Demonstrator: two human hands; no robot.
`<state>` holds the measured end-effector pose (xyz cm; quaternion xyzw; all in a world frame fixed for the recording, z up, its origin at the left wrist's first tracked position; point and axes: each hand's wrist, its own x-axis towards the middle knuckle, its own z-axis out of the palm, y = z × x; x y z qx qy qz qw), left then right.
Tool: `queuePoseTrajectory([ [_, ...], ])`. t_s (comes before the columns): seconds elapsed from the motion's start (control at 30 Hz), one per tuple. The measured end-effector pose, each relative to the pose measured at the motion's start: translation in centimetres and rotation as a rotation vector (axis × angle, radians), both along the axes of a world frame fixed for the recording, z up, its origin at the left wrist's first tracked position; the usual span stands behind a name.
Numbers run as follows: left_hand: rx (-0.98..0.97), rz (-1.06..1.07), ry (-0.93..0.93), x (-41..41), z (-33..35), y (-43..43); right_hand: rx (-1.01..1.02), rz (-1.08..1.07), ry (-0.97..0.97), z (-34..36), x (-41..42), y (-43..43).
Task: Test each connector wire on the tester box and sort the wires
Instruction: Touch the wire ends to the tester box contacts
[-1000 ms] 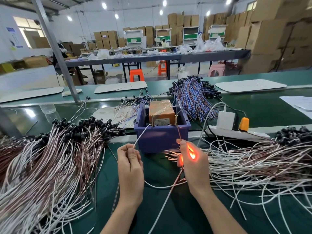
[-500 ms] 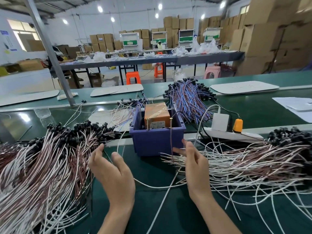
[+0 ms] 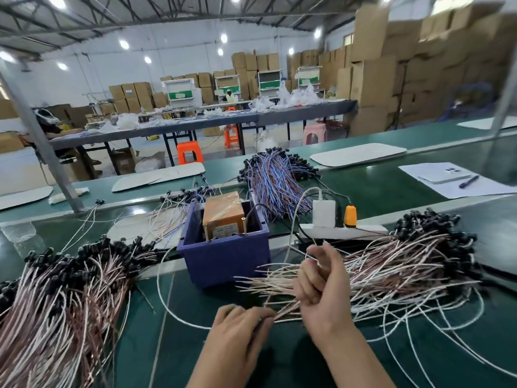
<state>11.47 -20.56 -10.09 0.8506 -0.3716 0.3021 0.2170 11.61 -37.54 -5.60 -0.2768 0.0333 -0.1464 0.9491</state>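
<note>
Head view, single camera. Both hands are off the tester box [image 3: 223, 212], which sits in the purple bin [image 3: 226, 264] at the middle of the desk [image 3: 184, 345]. A second ago the right hand held a wire to a pin there and its end glowed orange. That glow is gone, and half a second ago the left hand was reaching toward the left pile [image 3: 70, 289]. Now the left hand [image 3: 237, 334] is back at centre, with its fingers [image 3: 260, 315] curled and pinching the near end of the next wire [image 3: 282, 312]. The right hand [image 3: 321, 292], fingers also curled, grips what looks like the same strand farther along, at the near edge of the right pile [image 3: 405, 264]. I read this as one test cycle finished, with that wire sorted to the left, and a new pick underway. The right pile is large, so much of the task remains. The strands overlap, so I expect neighbours to drag along unless the wire is drawn out slowly.
</note>
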Motion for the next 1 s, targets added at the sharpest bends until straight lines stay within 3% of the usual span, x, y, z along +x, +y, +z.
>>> queuePoseTrajectory([
  [0.23,0.009,0.116,0.002,-0.1,-0.1,0.1,0.015,-0.341,0.057,-0.1,-0.2,-3.6],
  [0.37,-0.188,0.160,0.211,-0.1,0.8,-0.3,-0.507,-0.824,0.237,-0.8,-0.4,-2.8],
  [0.47,-0.392,0.063,0.316,0.5,3.4,-2.2,-0.942,-1.068,0.180,-1.7,-1.0,-1.8],
  [0.53,-0.431,-0.016,0.397,1.1,5.7,-4.8,-1.065,-1.074,0.144,-2.1,-1.3,-1.6],
  [0.67,-0.431,-0.130,0.532,2.9,8.7,-11.6,-1.089,-1.063,0.149,-2.7,-1.5,-1.8],
  [0.73,-0.278,-0.181,0.601,3.8,9.6,-14.6,-1.112,-1.073,0.166,-2.9,-1.5,-2.1],
  [0.8,0.014,-0.138,0.585,4.7,9.7,-15.9,-1.147,-1.058,0.176,-2.9,-1.4,-2.4],
  [0.87,0.146,-0.079,0.577,5.1,9.5,-14.9,-1.210,-1.021,0.153,-3.2,-1.4,-2.4],
  [1.0,0.130,-0.070,0.542,3.5,9.5,-7.3,-1.283,-0.921,0.074,-3.3,-1.5,-2.3],
])
